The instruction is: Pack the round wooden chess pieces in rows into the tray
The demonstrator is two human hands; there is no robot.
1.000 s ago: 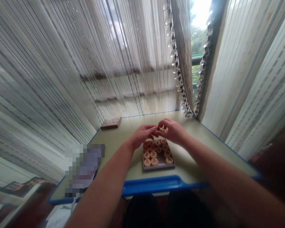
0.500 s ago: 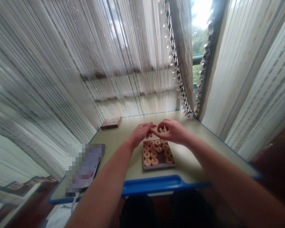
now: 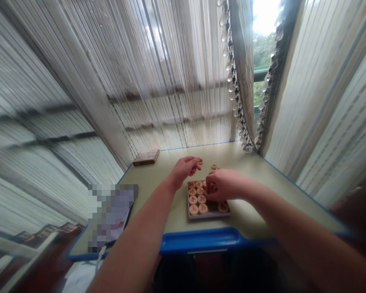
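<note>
My right hand (image 3: 227, 185) reaches over the right half of a shallow box (image 3: 209, 217), its thumb and fingers pinched on a round Chinese chess piece (image 3: 212, 189). Red-marked chess pieces (image 3: 201, 199) fill the two left columns of the box; my right hand hides part of the other columns. Beyond the box's far edge, my left hand (image 3: 187, 167) hovers over the table with its fingers loosely bent and apart. Right at its fingertips is another chess piece (image 3: 200, 162), seemingly on the table. One more loose chess piece (image 3: 214, 166) lies behind my right hand.
A flat brown box (image 3: 147, 156) rests at the table's far left corner. On the left side lies a blurred-out flat device (image 3: 114, 217) with a white cable. A blue tray ledge (image 3: 201, 240) runs along the front edge. String curtains (image 3: 171, 73) hang behind the table.
My right hand has moved from beside my left fingertips toward me, down over the box, with a chess piece. My left hand stays nearly in place. The view has shifted slightly.
</note>
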